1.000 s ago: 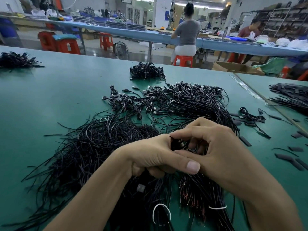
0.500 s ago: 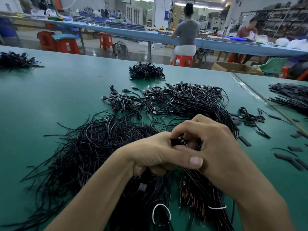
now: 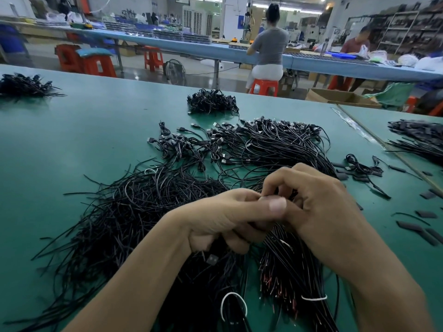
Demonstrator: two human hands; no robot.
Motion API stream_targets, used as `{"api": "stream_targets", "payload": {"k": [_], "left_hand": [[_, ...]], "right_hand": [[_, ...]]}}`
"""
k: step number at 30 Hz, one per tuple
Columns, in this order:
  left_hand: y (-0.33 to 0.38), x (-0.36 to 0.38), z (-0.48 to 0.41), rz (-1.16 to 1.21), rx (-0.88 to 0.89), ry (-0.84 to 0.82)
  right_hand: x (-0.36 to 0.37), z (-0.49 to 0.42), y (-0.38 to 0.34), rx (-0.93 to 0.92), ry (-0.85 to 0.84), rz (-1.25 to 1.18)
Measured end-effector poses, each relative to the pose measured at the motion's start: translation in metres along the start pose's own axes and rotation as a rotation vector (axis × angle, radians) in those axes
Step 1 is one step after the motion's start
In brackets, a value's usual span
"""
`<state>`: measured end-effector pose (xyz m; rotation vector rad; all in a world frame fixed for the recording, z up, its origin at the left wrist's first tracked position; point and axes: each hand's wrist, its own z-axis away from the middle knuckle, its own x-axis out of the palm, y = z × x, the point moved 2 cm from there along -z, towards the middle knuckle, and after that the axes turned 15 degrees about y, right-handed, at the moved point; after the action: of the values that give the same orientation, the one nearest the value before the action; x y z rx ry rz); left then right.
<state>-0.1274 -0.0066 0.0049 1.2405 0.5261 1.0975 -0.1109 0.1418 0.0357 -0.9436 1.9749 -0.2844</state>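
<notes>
So a thin black cable is being pinched dead centre, mostly hidden by fingers. It's being gripped by the left hand, fingers curled and thumb laid across, and nipped by the right hand's bent fingertips. On the green table, a loose heap of black wires is being seen at 9 o'clock of the hands, and black USB-tipped leads at 12.

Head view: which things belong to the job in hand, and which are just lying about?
In the job: left hand; right hand; thin black cables that both grip; loose heap of black USB cables beneath.
Lying about: small far pile of black cables; flat black sleeve pieces; brown cardboard box.
</notes>
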Motion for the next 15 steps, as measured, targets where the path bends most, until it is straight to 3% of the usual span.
{"api": "stream_targets", "payload": {"k": [3,6,11,15], "left_hand": [[0.001,-0.004,0.001,0.249,-0.032,-0.137],[0.002,-0.006,0.000,0.351,0.018,-0.199],[0.005,-0.002,0.002,0.365,0.146,-0.160],[0.008,0.006,-0.001,0.416,0.244,0.002]], "right_hand": [[-0.003,-0.002,-0.003,0.013,0.119,-0.098],[-0.006,-0.003,-0.007,-0.016,0.240,-0.146],[-0.004,-0.003,-0.012,-0.108,0.377,-0.051],[0.002,-0.003,-0.014,-0.072,0.458,-0.018]]}}
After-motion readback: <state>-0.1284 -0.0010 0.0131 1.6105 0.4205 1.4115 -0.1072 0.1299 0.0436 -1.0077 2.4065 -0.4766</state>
